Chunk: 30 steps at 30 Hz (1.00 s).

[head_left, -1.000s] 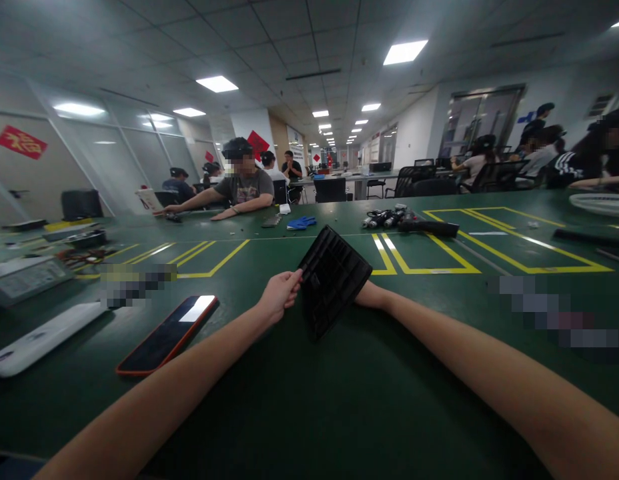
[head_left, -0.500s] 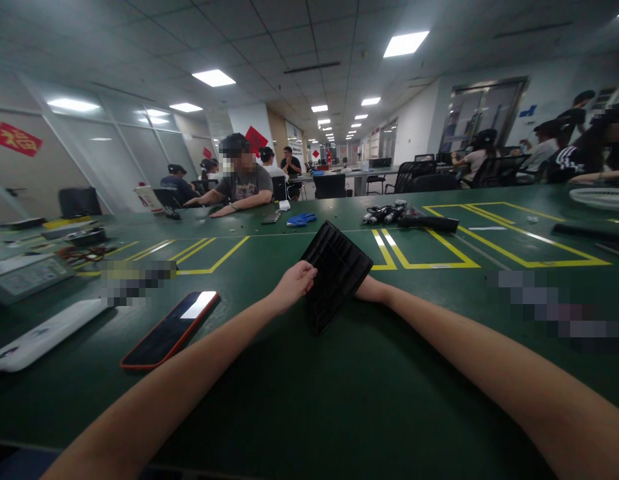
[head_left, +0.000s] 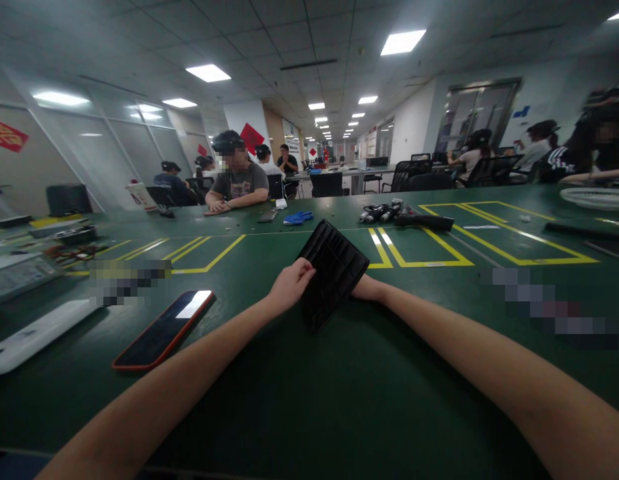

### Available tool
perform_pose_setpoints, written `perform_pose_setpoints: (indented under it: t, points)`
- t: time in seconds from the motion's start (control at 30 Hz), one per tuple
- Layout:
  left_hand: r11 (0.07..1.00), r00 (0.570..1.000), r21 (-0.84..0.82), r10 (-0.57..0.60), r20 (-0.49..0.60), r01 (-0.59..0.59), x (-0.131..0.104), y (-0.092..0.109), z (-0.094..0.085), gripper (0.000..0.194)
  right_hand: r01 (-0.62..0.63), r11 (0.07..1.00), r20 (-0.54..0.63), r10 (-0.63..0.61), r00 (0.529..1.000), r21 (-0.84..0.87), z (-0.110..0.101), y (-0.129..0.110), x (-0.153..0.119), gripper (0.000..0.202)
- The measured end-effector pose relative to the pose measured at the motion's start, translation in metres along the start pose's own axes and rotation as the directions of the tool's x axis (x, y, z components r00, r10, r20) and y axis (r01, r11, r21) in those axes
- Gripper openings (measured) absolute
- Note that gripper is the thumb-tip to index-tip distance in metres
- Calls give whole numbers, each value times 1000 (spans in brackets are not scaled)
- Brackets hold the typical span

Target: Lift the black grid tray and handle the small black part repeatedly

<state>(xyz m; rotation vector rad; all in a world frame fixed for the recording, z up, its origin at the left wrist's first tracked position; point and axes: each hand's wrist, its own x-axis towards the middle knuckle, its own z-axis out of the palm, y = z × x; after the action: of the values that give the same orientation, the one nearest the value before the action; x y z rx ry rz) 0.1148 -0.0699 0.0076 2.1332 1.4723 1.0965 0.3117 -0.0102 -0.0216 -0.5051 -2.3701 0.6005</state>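
Observation:
Tilted above the green table is a flat black plastic panel with a ribbed grid on the face toward me. My left hand is closed at its left edge, thumb and fingertips pinching it. My right hand is at the panel's right side, mostly behind it; its fingers are hidden. To the left of my left forearm lies a phone in an orange-red case, with a bright reflection on its screen.
A white phone-shaped object lies at the left. Farther back are blue gloves, a bundle of dark cables and yellow tape outlines. Across the table sits a person in a cap. A white ring-shaped object rests far right.
The view has shifted slightly, so most things appear a little farther left. My hands hold nearly the same pose at the panel. The person opposite has drawn their arms in together.

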Motion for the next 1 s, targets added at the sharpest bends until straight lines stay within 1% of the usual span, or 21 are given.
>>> perform_pose_setpoints:
  t: [0.07, 0.13, 0.17, 0.23, 0.33, 0.43, 0.5, 0.6, 0.63, 0.67, 0.7, 0.73, 0.77, 0.8, 0.83, 0.87, 0.93, 0.97, 1.0]
  points:
    - [999, 999, 1, 38, 25, -38, -2, -1, -1, 8, -10, 1000, 8, 10, 1000, 6, 0, 0, 0, 25]
    - [998, 998, -26, 50, 46, -49, -4, -2, -2, 8, -11, 1000, 12, 11, 1000, 7, -1, -1, 0, 25]
    - [999, 998, -38, 36, 50, -34, -4, -2, -1, 8, -9, 1000, 9, 9, 1000, 8, -1, -1, 0, 24]
    - [999, 999, -43, -29, 34, 31, -3, -2, 0, 12, -7, 1000, -2, 7, 1000, 13, 0, -1, 0, 24]
    - [993, 993, -15, -121, -19, 120, 1, 0, 3, 28, -28, 999, -18, 28, 999, 34, -1, -3, 0, 25]
    - [988, 987, 29, -146, -62, 148, 2, 1, 5, 35, -33, 999, -23, 34, 999, 35, -2, -5, 0, 26]
    - [990, 990, 54, -128, -53, 130, 1, 0, 3, 32, -24, 999, -11, 25, 1000, 29, -2, -5, 0, 24]
    - [998, 999, 41, -45, -16, 46, -1, -1, 0, 15, -29, 999, -2, 29, 1000, 20, -1, -3, 0, 22]
    - [1000, 1000, 5, -27, -8, 27, -2, -2, -1, 10, -31, 999, -6, 31, 999, 18, -1, -3, 0, 22]
    - [998, 999, -49, -32, -2, 32, -2, -1, -1, 7, -31, 999, -11, 31, 999, 17, 0, -2, 0, 21]
    - [990, 998, -121, -67, 4, 67, -2, -1, -1, 7, -29, 999, -17, 29, 999, 18, 0, -1, 0, 21]
    - [969, 991, -209, -131, 16, 132, -1, 0, -2, 7, -25, 999, -20, 26, 999, 19, 0, -1, 1, 22]
    - [927, 976, -310, -213, 34, 213, -1, 1, -2, 7, -20, 1000, -20, 20, 1000, 20, 0, -1, 1, 23]
    - [860, 952, -413, -301, 62, 299, 0, 1, -2, 7, -15, 1000, -20, 15, 1000, 20, 0, -1, 1, 24]
    - [774, 920, -510, -380, 98, 375, 1, 2, -2, 7, -11, 1000, -21, 12, 1000, 18, 0, -2, 0, 26]
    - [687, 888, -586, -439, 137, 430, 1, 3, -3, 6, -11, 1000, -20, 11, 1000, 17, 0, -2, 0, 29]
    - [558, 846, -675, -497, 194, 483, 2, 3, -5, 7, -16, 1000, -23, 17, 1000, 21, 0, -3, 0, 34]
    - [537, 839, -687, -503, 206, 490, 2, 3, -6, 8, -20, 999, -28, 21, 999, 25, -1, -3, 0, 35]
    - [560, 845, -670, -495, 202, 487, 2, 3, -6, 11, -23, 999, -30, 23, 999, 31, -1, -3, -1, 35]
